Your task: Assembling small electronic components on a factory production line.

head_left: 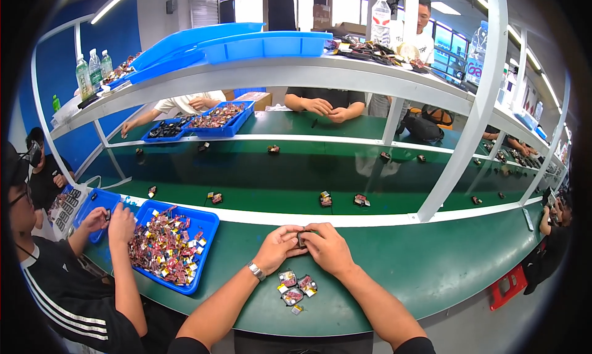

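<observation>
Black plastic shows on the small part (301,239) pinched between the left hand (277,251) and the right hand (329,250), which meet over the green table (456,261); the fingers of both are curled in around it and hide much of its shape. A metal watch (254,270) circles the wrist behind the left hand. Just nearer the body than the hands, between the two forearms, lies a cluster of parts (292,297) in black, red and yellow. Well to the left of the left hand sits a blue tray (210,238) heaped with similar pieces, with a co-worker's hands (122,226) beside it. Beyond both hands, past a white rail (370,219), more pieces (325,199) lie scattered along a green belt (277,175).
</observation>
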Demonstrator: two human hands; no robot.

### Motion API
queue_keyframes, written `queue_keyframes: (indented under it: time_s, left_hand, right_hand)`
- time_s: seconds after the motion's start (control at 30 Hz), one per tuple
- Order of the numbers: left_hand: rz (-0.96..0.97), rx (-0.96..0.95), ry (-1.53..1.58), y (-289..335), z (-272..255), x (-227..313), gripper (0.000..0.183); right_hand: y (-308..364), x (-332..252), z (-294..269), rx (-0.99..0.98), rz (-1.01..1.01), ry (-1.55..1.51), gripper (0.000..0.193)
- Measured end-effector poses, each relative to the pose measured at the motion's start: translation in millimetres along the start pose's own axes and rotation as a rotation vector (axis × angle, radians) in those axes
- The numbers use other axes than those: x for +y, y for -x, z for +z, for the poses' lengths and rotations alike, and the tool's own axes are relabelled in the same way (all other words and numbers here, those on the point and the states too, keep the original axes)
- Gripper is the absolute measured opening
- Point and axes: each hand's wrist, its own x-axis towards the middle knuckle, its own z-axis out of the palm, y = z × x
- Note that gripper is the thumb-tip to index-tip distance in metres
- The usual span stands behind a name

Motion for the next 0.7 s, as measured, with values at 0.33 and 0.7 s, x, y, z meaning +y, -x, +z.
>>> queue_keyframes:
  time_s: [0.33, 0.7]
  left_hand:
    - [-0.032, -0.038, -0.077, -0.9, 1.4, 1.0, 0.030]
    - [0.019, -0.122, -0.177, 1.7, 2.5, 4.2, 0.038]
  right_hand:
    - [2.2, 9.5, -10.1, -0.211, 0.103, -0.060, 0.013]
    - [-0.4, 4.2, -13.0, -0.150, 0.154, -0.095, 0.009]
